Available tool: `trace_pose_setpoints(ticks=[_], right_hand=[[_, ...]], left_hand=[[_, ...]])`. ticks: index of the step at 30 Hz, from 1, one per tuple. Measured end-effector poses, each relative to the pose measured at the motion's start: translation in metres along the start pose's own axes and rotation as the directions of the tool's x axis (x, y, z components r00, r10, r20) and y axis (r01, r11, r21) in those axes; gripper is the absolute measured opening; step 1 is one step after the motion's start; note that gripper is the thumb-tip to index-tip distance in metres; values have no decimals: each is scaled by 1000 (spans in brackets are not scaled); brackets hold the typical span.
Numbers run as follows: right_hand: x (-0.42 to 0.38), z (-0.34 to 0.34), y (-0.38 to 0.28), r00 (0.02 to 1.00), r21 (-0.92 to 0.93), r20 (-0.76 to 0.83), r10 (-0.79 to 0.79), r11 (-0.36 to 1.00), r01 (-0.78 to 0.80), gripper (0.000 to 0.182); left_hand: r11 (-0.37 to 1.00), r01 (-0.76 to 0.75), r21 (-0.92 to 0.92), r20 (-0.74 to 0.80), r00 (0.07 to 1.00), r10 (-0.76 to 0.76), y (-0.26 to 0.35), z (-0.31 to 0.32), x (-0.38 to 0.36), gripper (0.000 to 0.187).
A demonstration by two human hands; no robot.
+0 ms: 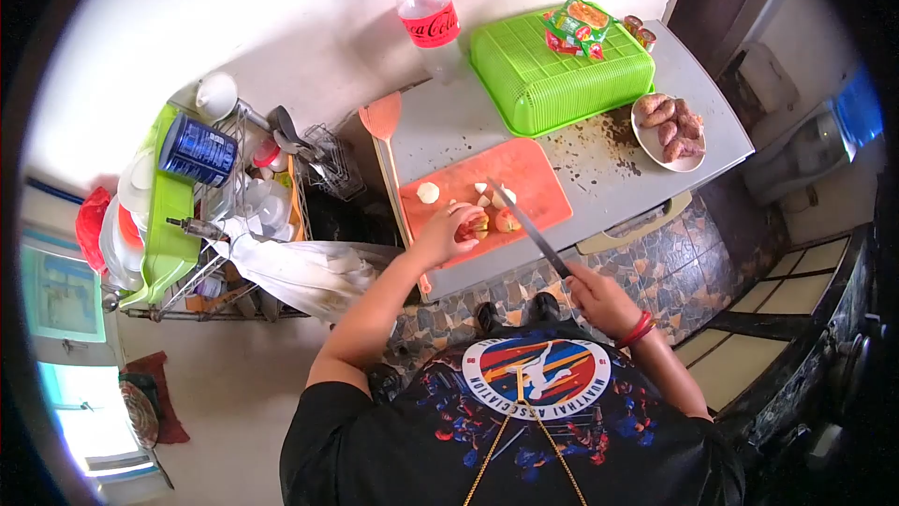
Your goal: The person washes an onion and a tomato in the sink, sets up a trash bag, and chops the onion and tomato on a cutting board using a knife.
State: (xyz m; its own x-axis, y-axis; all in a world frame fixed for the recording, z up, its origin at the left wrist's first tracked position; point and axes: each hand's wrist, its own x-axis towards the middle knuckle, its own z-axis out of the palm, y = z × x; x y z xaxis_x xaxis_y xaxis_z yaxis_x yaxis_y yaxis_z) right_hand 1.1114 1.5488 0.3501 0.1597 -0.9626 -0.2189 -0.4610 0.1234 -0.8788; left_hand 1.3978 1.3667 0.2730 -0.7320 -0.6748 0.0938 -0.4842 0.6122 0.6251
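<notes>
An orange cutting board (pixel 552 202) lies on the grey table. At its near edge my left hand (pixel 445 233) has its fingers curled around a red and yellowish tomato (pixel 478 224). My right hand (pixel 601 298) grips the handle of a long kitchen knife (pixel 536 239). The blade slants up and left across the board, its tip by the white pieces. Just left of the blade sits a tomato piece (pixel 507 220). A peeled white bulb (pixel 428 192), perhaps onion or garlic, lies at the board's left, and another white piece (pixel 504 196) touches or nears the blade.
An orange spatula (pixel 381 119) lies along the table's left edge. Behind the board are an upturned green basket (pixel 562 71) with green packets (pixel 578 21) on top and a cola bottle (pixel 429 14). A plate (pixel 694 164) of brownish roots stands right. A dish rack (pixel 173 258) adjoins on the left.
</notes>
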Motion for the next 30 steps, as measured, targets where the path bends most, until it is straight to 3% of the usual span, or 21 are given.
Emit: trace_pose_setpoints(ticks=[1, 2, 4, 7, 11, 14, 17, 20, 26, 29, 30], right_hand=[[3, 4, -2, 999, -62, 2, -42, 997, 42, 34], [4, 2, -20, 992, -67, 85, 90, 994, -85, 34], [10, 16, -11, 992, -210, 84, 91, 975, -71, 35], [22, 34, 0, 988, -267, 115, 102, 961, -69, 39], [42, 54, 7, 991, -256, 116, 66, 966, -35, 40], [46, 58, 4, 995, -234, 95, 9, 972, 14, 41], [41, 50, -14, 991, -238, 137, 8, 971, 25, 40], [32, 52, -6, 984, -250, 172, 38, 968, 6, 39], [28, 55, 15, 987, -303, 158, -15, 951, 63, 39], [31, 54, 7, 987, -326, 162, 1, 944, 53, 38], [33, 54, 4, 986, -325, 168, 15, 945, 40, 38]], left_hand=[[999, 32, 38, -97, 995, -29, 2, 7, -5, 59], [995, 69, 73, -194, 980, -54, 7, 16, -9, 60], [985, 162, 53, -357, 925, -133, 18, 30, -12, 63], [945, 328, -17, -450, 841, -300, 19, 49, -11, 68], [934, 356, -41, -482, 811, -331, 20, 54, -13, 68], [960, 280, 24, -555, 802, -220, 16, 50, -14, 65], [946, 285, -155, -448, 833, -324, 17, 44, -16, 62], [932, 283, -229, -463, 810, -359, 22, 41, -16, 61], [957, 256, -138, -489, 822, -291, -3, 51, -15, 57], [915, 333, -227, -396, 827, -399, 7, 42, -14, 57], [928, 316, -198, -420, 828, -372, 8, 41, -14, 56]])
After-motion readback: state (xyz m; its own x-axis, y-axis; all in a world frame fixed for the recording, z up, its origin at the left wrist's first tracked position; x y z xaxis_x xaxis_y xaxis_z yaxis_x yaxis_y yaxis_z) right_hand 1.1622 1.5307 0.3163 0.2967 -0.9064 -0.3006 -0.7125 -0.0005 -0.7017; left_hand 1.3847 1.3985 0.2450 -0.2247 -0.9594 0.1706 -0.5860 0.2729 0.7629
